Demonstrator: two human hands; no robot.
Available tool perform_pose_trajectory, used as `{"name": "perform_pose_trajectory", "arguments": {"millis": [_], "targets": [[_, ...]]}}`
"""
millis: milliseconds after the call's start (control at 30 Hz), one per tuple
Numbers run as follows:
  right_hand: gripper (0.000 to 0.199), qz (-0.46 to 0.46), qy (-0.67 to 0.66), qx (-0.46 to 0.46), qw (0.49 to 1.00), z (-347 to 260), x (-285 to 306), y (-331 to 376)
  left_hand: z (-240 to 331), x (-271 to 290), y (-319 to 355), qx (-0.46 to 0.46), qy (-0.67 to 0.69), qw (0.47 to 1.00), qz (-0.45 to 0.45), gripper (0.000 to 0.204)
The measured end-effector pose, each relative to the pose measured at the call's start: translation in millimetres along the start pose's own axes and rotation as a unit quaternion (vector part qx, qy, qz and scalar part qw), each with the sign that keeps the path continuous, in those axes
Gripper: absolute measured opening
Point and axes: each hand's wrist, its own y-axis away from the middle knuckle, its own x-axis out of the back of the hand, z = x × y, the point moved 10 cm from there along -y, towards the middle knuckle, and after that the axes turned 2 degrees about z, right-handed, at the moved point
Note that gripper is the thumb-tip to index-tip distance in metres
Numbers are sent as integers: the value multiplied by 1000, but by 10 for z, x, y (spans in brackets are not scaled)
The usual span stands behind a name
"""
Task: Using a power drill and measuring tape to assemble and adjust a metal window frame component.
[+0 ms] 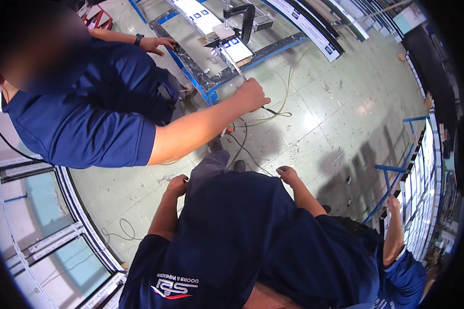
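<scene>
My left hand (178,185) hangs beside my left thigh with its fingers curled in. Out in front of my right side, my right hand (288,175) is also closed, thumb and forefinger close together. What either hand holds, if anything, is too small or hidden to make out. Neither touches the workbench frame. Ahead of me, a co-worker's hand (252,96) grips a long, slender, silvery tool (232,63) with a dark end. Its tip reaches a white profile (238,50) held under a black clamp (246,20). The co-worker's other hand (158,45) rests near the frame.
A blue metal bench frame (211,97) stands ahead. Dark cables (242,135) trail over the floor near my feet. Long profiles (307,26) lie at the upper right. Window frames (62,239) stand at the left. Another person's hand (393,205) is by a blue rack (389,169) at the right.
</scene>
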Motion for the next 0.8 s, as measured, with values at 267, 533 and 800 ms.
{"name": "perform_pose_trajectory", "arguments": {"millis": [267, 533, 800], "targets": [[47, -37, 3, -30, 999, 86, -41, 198, -154, -119, -46, 11, 63, 997, 37, 43], [46, -29, 21, -18, 999, -424, 260, 165, -223, -111, -156, 22, 103, 993, 53, 41], [45, -34, -47, -40, 998, -707, 312, -40, -111, 95, -161, 12, 118, 991, 67, 41]]}}
